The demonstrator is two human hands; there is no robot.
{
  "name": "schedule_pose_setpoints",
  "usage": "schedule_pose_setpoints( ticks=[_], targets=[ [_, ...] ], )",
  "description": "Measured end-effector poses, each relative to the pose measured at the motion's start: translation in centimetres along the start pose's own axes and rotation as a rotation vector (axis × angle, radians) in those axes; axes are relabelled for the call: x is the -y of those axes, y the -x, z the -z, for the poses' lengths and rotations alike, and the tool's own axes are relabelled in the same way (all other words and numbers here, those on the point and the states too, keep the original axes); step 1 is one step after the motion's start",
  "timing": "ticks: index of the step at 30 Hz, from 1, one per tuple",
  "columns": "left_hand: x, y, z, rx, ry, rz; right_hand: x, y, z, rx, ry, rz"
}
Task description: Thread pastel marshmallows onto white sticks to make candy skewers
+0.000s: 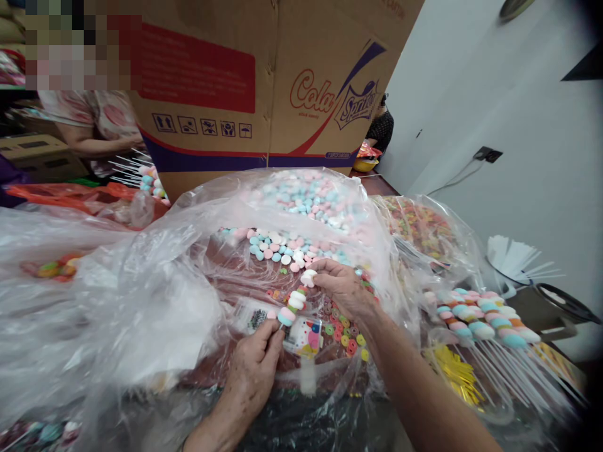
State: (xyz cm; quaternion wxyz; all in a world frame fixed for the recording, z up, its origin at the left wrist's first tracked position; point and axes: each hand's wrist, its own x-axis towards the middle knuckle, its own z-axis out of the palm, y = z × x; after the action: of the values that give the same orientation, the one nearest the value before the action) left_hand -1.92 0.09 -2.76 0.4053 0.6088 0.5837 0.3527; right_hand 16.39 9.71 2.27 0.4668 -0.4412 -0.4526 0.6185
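Note:
My left hand (258, 356) is closed on the lower end of a candy skewer (296, 301), threaded with pink, blue and white marshmallows and small gummy pieces. At the skewer's upper end, my right hand (346, 289) pinches a white marshmallow (308, 277). Just beyond the fingers lies a spread of pastel marshmallows (285, 248), partly under clear plastic. Ring-shaped gummies (346, 333) lie below my right wrist. Under the skewer rests a printed packet (306, 336) with a cartoon design.
A tall cardboard box (211, 75) stands behind the marshmallows. Finished skewers (485, 314), yellow ties (455, 375) and white sticks (511, 257) are at the right. Loose plastic sheeting (132, 314) covers the left. A co-worker's arm (101, 144) shows behind, near more skewers.

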Motion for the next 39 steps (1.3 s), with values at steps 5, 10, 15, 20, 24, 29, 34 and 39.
schedule_pose_setpoints(
  ticks=[5, 10, 15, 20, 24, 29, 34, 39],
  targets=[
    [0.1, 0.1, 0.1, 0.007, 0.012, -0.009, 0.0, 0.1, -0.3, -0.012, 0.038, 0.041],
    [0.3, 0.1, 0.0, 0.014, 0.011, -0.006, 0.1, 0.6, -0.1, -0.018, 0.281, 0.120],
    [0.3, 0.1, -0.1, -0.019, -0.014, -0.007, -0.6, 1.4, -0.1, -0.061, 0.590, 0.177],
    [0.1, 0.1, -0.2, -0.038, -0.014, -0.012, -1.6, 2.0, -0.4, -0.053, 0.718, 0.316],
    [0.0, -0.1, -0.2, -0.039, -0.027, 0.015, -1.7, 2.5, -0.8, 0.018, 0.831, 0.532],
    [0.1, -0.1, -0.1, -0.031, -0.043, 0.063, -2.2, 2.8, -0.9, 0.036, 0.902, 0.599],
    [0.1, -0.1, -0.1, -0.019, -0.022, 0.057, -3.0, 3.2, -1.1, 0.025, 0.903, 0.577],
    [0.4, 0.0, 0.0, -0.029, 0.072, 0.035, -3.6, 4.1, -2.1, -0.003, 0.639, 0.477]
  ],
)
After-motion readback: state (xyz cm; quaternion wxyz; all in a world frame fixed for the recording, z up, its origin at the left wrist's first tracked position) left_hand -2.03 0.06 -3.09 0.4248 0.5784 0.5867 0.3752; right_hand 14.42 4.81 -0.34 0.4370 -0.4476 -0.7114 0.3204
